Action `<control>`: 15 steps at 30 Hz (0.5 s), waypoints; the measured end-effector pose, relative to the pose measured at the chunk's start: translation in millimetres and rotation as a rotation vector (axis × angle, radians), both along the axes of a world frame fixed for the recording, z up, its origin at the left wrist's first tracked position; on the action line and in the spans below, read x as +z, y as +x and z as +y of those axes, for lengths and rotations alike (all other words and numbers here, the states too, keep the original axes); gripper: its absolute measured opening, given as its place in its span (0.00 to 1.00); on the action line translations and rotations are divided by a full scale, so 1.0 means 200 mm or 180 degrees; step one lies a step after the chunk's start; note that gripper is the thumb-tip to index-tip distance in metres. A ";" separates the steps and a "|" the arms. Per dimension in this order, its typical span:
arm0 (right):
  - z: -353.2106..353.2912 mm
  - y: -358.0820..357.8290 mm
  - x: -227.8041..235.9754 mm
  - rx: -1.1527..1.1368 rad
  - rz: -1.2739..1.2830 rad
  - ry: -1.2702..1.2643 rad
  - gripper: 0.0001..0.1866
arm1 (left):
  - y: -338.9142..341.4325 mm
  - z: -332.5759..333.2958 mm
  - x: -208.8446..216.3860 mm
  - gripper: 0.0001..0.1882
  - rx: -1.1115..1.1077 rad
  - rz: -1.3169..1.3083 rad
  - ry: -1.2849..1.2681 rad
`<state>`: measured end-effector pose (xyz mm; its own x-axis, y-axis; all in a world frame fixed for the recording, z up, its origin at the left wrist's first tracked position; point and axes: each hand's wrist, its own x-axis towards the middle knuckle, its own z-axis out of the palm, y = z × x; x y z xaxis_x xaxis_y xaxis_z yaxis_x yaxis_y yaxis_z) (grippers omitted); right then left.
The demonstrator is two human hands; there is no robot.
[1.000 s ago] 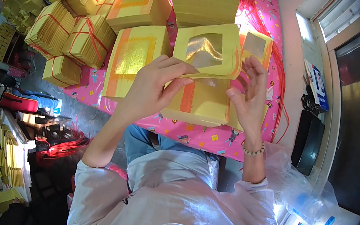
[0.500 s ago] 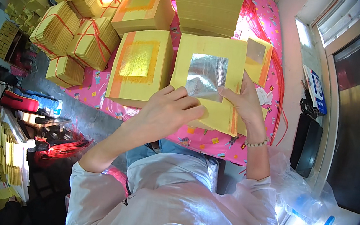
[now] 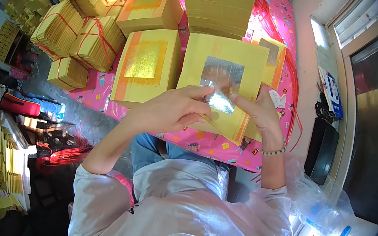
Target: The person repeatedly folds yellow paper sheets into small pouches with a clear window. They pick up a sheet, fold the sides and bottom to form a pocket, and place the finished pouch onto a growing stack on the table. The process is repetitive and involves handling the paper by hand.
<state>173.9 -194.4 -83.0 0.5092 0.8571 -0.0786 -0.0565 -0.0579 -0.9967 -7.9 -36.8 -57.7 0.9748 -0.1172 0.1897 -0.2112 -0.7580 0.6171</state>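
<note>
1. Left hand (image 3: 173, 107): pinching the sheet's (image 3: 225, 48) near edge, index finger over its foil (image 3: 222, 69).
2. Right hand (image 3: 263, 115): gripping the sheet's right side, thumb on top.
3. Sheet: above the pink cloth (image 3: 206, 148), beside the left stack (image 3: 169, 69).
4. Step, apparently: lifting the near edge; next calls for even, two-handed control.

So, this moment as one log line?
left hand: pinching near edge of yellow paper; right hand: holding its right side; silver foil square: on it; red-tied paper bundles: at left
</note>
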 end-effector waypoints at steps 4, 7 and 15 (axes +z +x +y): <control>-0.01 0.00 -0.01 -0.0033 -0.0027 -0.0069 0.13 | 0.04 -0.01 0.05 0.10 -0.0046 0.0646 0.0101; -0.01 -0.01 -0.02 -0.0149 -0.0136 -0.0113 0.13 | 0.05 -0.02 0.07 0.10 -0.0020 0.0791 0.0187; 0.01 0.02 -0.07 -0.0214 -0.0962 0.0008 0.16 | 0.07 0.03 0.10 0.11 0.0006 0.0850 -0.0204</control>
